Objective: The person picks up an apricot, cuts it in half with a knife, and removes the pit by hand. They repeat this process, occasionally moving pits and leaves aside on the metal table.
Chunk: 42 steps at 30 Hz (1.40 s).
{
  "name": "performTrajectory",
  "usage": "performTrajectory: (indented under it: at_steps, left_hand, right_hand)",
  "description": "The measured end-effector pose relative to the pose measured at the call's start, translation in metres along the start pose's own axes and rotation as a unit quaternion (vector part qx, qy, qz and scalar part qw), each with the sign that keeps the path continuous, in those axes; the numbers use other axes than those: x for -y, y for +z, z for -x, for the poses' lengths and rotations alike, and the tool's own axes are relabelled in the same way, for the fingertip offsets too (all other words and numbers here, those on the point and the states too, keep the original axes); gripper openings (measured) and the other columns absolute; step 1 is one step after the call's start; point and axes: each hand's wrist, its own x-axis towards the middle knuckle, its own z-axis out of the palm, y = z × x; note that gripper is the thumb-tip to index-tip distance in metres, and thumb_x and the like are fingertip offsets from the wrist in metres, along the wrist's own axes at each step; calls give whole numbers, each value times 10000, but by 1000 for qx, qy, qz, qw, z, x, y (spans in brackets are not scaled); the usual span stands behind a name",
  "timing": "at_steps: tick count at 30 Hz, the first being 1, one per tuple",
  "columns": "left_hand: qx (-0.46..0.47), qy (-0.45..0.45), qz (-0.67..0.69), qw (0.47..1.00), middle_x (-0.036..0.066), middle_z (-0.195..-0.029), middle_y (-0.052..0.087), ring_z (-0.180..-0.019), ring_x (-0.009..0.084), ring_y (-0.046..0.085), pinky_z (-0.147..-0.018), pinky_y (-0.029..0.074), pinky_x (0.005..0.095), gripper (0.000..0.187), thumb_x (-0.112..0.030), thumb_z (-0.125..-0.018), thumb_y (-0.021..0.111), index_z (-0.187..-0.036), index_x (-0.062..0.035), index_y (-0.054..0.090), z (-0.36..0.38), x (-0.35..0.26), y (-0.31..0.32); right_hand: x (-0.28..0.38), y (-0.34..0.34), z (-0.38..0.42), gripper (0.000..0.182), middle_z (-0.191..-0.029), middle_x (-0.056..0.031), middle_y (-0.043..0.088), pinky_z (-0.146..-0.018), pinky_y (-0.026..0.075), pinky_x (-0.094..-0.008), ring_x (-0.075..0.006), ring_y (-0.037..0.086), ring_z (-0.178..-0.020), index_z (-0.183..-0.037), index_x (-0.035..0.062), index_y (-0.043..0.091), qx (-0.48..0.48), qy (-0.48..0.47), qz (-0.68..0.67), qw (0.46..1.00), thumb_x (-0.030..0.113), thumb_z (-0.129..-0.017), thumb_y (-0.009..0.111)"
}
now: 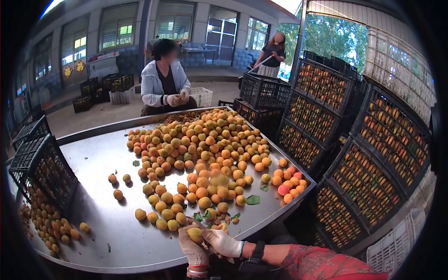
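Gloved in a soiled work glove, my left hand (194, 252) is closed around a yellow-green apricot (195, 235) at the table's near edge. My right hand (225, 243), in a paler glove, is curled against the fruit's right side; its inner fingers are hidden. Just beyond my hands lie apricot scraps (223, 226) and green leaves (198, 217). A large heap of apricots (205, 144) covers the middle and far part of the metal table (102, 163). Redder apricots (284, 189) sit grouped near the right edge.
A black crate (41, 163) lies tipped at the left, with apricots (53, 228) spilling out. Stacks of filled crates (361, 177) stand close on the right. Across the table sits a gloved person (164, 86); another person (270, 58) stands behind with a pole.
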Motion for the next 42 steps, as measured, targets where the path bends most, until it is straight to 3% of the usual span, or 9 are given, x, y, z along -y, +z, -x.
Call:
performTrajectory:
  at_steps: [1, 7, 14, 18, 30, 32, 36, 39, 42]
  left_hand:
    - [-1, -3, -16, 1000, 77, -934, 622, -834, 164, 609, -749, 527, 286, 309, -286, -1004, 405, -944, -47, 590, 4, -5, 4]
    - [10, 16, -18, 1000, 69, -882, 622, -754, 151, 602, -649, 507, 266, 371, -353, -1005, 417, -925, -41, 599, 11, -7, 9]
    - [36, -128, 185, 974, 93, -969, 641, -844, 219, 632, -757, 534, 326, 413, -424, -1004, 433, -1031, -46, 599, -3, -5, 0]
    - [30, -130, 228, 965, 152, -910, 656, -858, 287, 648, -824, 560, 443, 499, -459, -1001, 411, -1113, 7, 553, -9, -7, -3]
    - [93, -87, 150, 980, 132, -1060, 630, -968, 270, 620, -834, 545, 398, 464, -459, -981, 478, -1152, -36, 557, -12, -7, -13]
    - [66, -133, 235, 961, 132, -1036, 635, -950, 278, 623, -822, 548, 407, 494, -486, -962, 496, -1149, -33, 557, -16, -16, -12]
    - [16, -174, 297, 939, 136, -1002, 646, -906, 297, 630, -816, 547, 426, 562, -546, -932, 510, -1088, -12, 586, -22, -19, -10]
    - [18, -205, 312, 928, 178, -982, 621, -932, 330, 612, -854, 530, 432, 602, -527, -986, 354, -1061, 29, 571, -23, -20, -10]
    - [24, -171, 264, 949, 135, -1001, 650, -897, 294, 632, -838, 539, 424, 570, -515, -994, 405, -973, 8, 631, -21, -16, -7]
  right_hand:
    - [10, -4, 5, 521, -532, 10, 434, -381, 362, -293, -131, 449, -401, -894, 58, 521, 41, 131, -41, 990, 531, -1036, 355]
    - [22, 2, 21, 531, -484, 35, 302, -380, 267, -290, -108, 307, -353, -800, 115, 475, 31, 213, -284, 934, 584, -1017, 351]
    - [16, 5, 24, 483, -455, 52, 257, -414, 259, -268, -112, 289, -332, -798, 154, 454, 97, 250, -460, 846, 588, -1002, 400]
    - [9, 4, 20, 493, -453, 54, 265, -417, 266, -268, -111, 298, -329, -807, 151, 467, 153, 242, -464, 839, 600, -997, 396]
    - [16, 5, 17, 518, -452, 46, 341, -424, 321, -256, -88, 337, -326, -792, 112, 468, 170, 218, -422, 863, 586, -995, 416]
    - [18, 3, 16, 486, -496, 26, 391, -432, 351, -264, -88, 349, -347, -835, 96, 498, 125, 84, -162, 975, 541, -1014, 421]
    - [6, 1, 3, 373, -692, -53, 599, -538, 465, -276, -128, 574, -560, -1050, 18, 574, 9, -88, 78, 993, 387, -1005, 547]
    - [12, -7, -2, 408, -873, -88, 664, -690, 493, -295, -133, 629, -785, -1165, 11, 559, -12, -49, 133, 990, 371, -978, 601]
    - [1, -14, -15, 456, -957, -90, 694, -757, 511, -300, -137, 656, -880, -1224, 4, 545, -22, -54, 164, 985, 365, -960, 635]
